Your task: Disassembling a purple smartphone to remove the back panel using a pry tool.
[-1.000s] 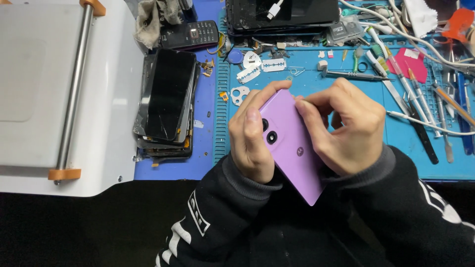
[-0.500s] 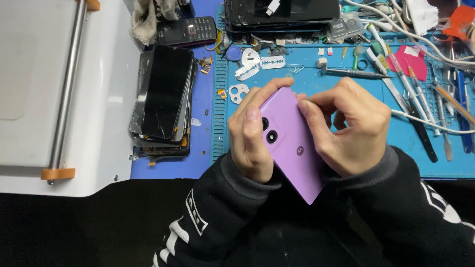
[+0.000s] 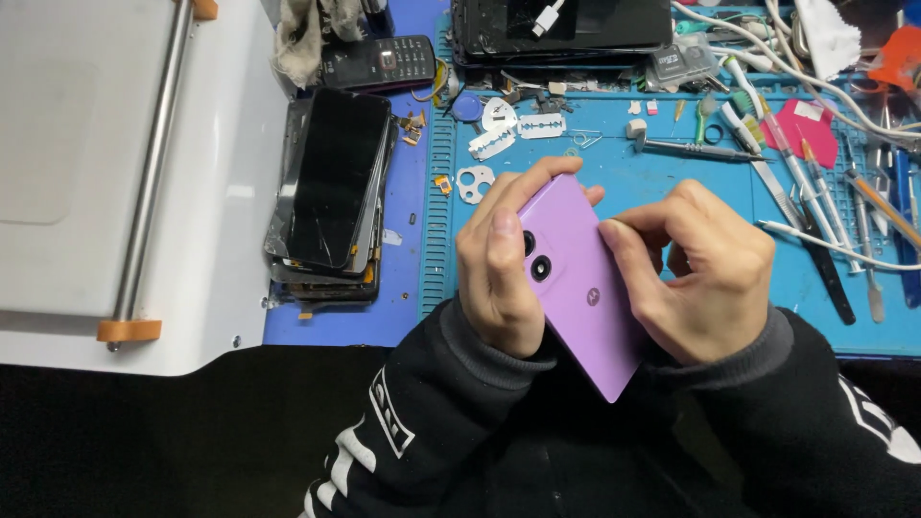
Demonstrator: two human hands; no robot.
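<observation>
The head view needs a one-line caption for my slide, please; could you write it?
Both hands, left hand and right hand, grip a purple phone back-up over a blue repair mat.

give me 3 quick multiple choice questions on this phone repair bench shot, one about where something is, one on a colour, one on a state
1. Where does the stack of dark phone screens lie?
A. left of the hands
B. right of the hands
C. on the sleeves

2. What colour is the back of the phone being held?
A. green
B. purple
C. white

3. How is the phone held?
A. lying untouched on the blue mat
B. in one hand only
C. between both hands, camera side up

Answers:
1. A: the stack sits at the mat's left edge, beside the white machine.
2. B: its back is plainly purple.
3. C: the left hand and right hand both grip it, lenses showing.
</observation>
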